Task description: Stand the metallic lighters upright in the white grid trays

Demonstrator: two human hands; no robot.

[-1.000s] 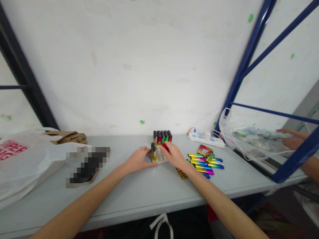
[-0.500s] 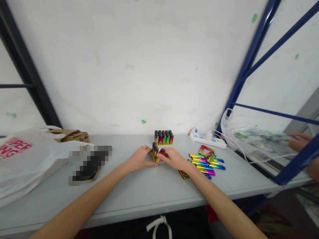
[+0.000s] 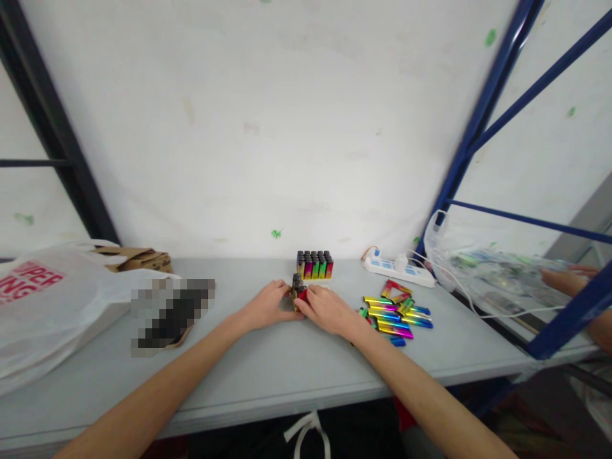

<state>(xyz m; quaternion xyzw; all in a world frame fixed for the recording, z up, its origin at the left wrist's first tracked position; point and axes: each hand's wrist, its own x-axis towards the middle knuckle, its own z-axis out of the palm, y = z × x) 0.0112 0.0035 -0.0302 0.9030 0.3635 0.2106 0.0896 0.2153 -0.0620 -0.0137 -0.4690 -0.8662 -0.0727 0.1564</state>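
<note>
Several lighters (image 3: 296, 284) with black tops stand close together between my two hands at the middle of the table. My left hand (image 3: 268, 307) curves round their left side, its fingers behind and its thumb in front. My right hand (image 3: 329, 309) grips a red lighter (image 3: 302, 293) and presses it against that group from the right. Fingers cover the lower part of these lighters. Just behind stands a neat block of upright, many-coloured lighters (image 3: 314, 266). To the right of my right hand lies a loose pile of shiny lighters (image 3: 393, 317), partly hidden by my forearm.
A white power strip (image 3: 399, 270) with cables lies at the back right. On the left are a white plastic bag (image 3: 71, 312), folded cardboard (image 3: 138, 260) and a blurred dark phone-like object (image 3: 176, 315). Beyond the blue frame (image 3: 471, 143), another person's hand (image 3: 561, 280) touches clear plastic bags.
My right hand has moved slightly left, bringing the red lighter upright against the others. My left hand stays in place. The other person's hand has shifted left.
</note>
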